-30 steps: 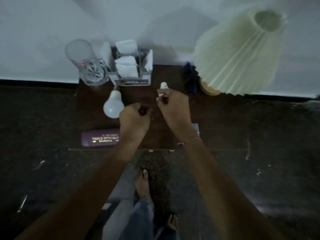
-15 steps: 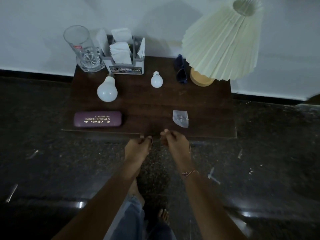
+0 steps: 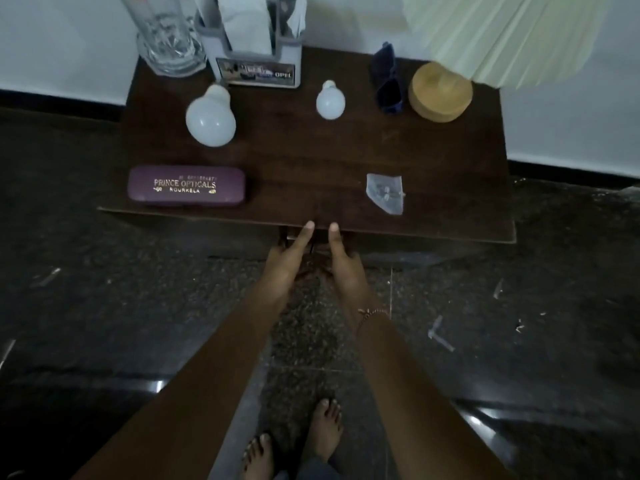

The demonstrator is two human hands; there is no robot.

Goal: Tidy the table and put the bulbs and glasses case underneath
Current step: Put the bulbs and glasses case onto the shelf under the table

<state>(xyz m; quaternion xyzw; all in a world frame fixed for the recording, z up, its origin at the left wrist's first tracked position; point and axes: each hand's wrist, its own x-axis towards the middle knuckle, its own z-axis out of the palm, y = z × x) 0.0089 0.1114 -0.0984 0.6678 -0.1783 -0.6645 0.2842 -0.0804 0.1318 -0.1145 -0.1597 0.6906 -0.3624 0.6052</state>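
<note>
L hand (image 3: 282, 263), R hand (image 3: 346, 266) at front edge of dark wooden table (image 3: 311, 161): thumbs straight, other fingers hidden. Prob opening drawer; next: even pull.

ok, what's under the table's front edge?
Both hands reach under it: left hand, right hand, thumbs at the edge. Their fingers and anything below are hidden by the table.

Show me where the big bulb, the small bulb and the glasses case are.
big bulb (image 3: 210, 122), head view, on its round white globe.
small bulb (image 3: 330, 102), head view, on its globe.
glasses case (image 3: 186, 186), head view, on its printed lid.
</note>
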